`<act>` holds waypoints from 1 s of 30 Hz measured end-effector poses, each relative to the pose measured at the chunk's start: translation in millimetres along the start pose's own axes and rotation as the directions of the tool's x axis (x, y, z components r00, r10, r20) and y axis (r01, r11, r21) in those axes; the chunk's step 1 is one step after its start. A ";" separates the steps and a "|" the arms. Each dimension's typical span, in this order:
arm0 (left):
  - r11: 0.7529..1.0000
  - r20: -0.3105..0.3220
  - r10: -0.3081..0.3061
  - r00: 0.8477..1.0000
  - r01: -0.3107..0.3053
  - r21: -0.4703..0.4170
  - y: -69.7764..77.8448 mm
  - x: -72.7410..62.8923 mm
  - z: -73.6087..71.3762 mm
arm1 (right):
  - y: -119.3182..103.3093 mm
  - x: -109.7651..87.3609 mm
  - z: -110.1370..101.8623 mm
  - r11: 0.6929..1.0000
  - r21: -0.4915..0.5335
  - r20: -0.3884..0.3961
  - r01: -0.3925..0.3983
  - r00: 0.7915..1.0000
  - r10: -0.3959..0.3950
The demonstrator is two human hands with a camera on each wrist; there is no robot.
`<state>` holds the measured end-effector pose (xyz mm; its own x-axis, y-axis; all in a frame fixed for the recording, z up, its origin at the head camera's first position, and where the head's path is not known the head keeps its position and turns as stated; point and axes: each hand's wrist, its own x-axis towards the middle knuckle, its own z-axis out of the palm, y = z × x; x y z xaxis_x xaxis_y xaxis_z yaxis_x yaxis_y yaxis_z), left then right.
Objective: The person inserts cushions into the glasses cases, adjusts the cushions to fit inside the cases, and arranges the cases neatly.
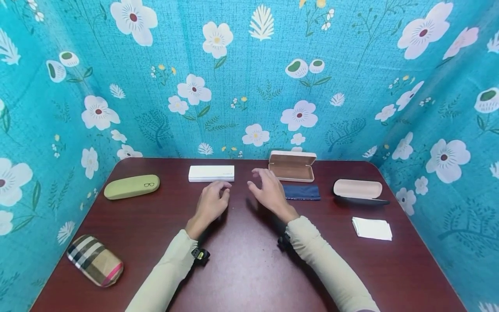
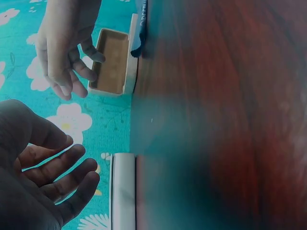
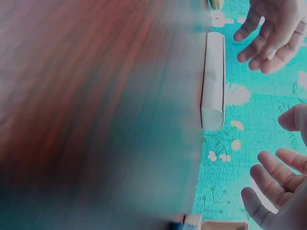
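My left hand hovers above the table just in front of a closed white glasses case, its fingers loosely bent around nothing. To its right, my right hand is also raised and holds nothing, thumb apart from the fingers. Beside that hand lie a folded dark blue cloth and, behind it, an open glasses case with a brown lining. In the left wrist view the white case stands apart from the fingers. The right wrist view shows the same case beyond both hands.
A green glasses case lies at the back left, a plaid case at the front left. On the right are an open dark case with a pale lining and a folded white cloth. A flowered curtain surrounds the table.
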<state>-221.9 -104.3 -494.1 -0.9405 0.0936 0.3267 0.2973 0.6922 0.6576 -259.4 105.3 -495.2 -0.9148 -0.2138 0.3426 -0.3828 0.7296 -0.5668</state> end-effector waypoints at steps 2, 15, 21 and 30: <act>1.000 0.005 0.001 1.000 -0.001 -0.001 1.2 -0.6 3.5 | 3.3 -3.6 -3.5 1.000 0.001 -0.012 -0.015 1.000 0.015; 1.000 0.054 0.018 0.998 -0.018 0.003 16.4 -3.6 23.1 | 24.8 -28.1 -24.1 0.994 -0.018 -0.048 -0.110 0.993 0.109; 0.999 0.067 0.037 0.997 -0.038 0.009 27.0 -0.4 30.0 | 33.3 -35.5 -33.3 0.987 -0.034 -0.056 -0.158 0.986 0.156; 0.997 0.098 0.072 0.993 -0.074 0.015 38.7 3.3 44.7 | 44.3 -49.2 -48.2 0.966 -0.077 -0.025 -0.246 0.969 0.245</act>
<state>-220.8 -45.2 -498.0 -0.9282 0.2128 0.3053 0.3635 0.6938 0.6217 -225.1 179.5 -501.1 -0.9772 -0.0122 0.2118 -0.1346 0.8074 -0.5745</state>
